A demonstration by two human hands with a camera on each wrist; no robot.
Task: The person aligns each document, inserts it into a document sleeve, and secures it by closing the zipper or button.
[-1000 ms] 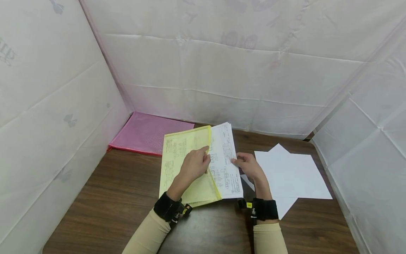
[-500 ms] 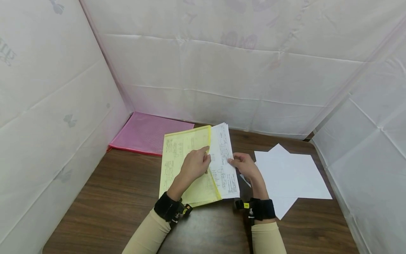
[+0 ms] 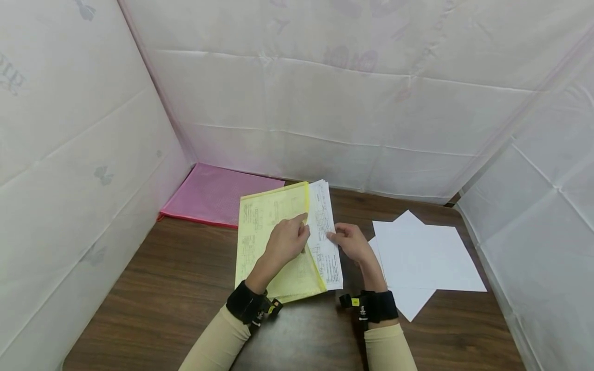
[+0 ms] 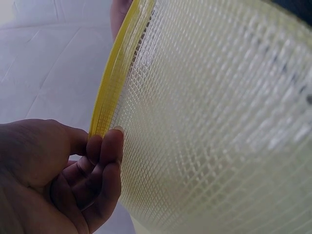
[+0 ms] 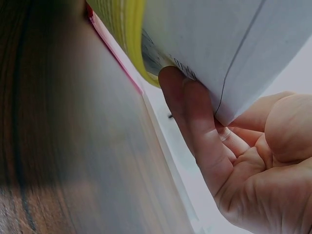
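A yellow mesh zip pouch (image 3: 271,242) lies on the brown table (image 3: 176,288), its open edge to the right. My left hand (image 3: 287,239) pinches the pouch's yellow edge (image 4: 109,92), lifting it. A stack of printed sheets (image 3: 325,237) sticks out of the opening, partly inside the pouch. My right hand (image 3: 348,242) grips the stack's right edge, fingers (image 5: 195,122) under the paper and thumb on top.
A pink mesh pouch (image 3: 218,193) lies flat at the back left, against the white fabric wall (image 3: 325,103). Several blank white sheets (image 3: 427,257) are spread on the table to the right of my hand.
The printed stack has slid left, deeper into the yellow pouch, pushed by my right hand. Less of the paper shows now. My left hand has stayed put.
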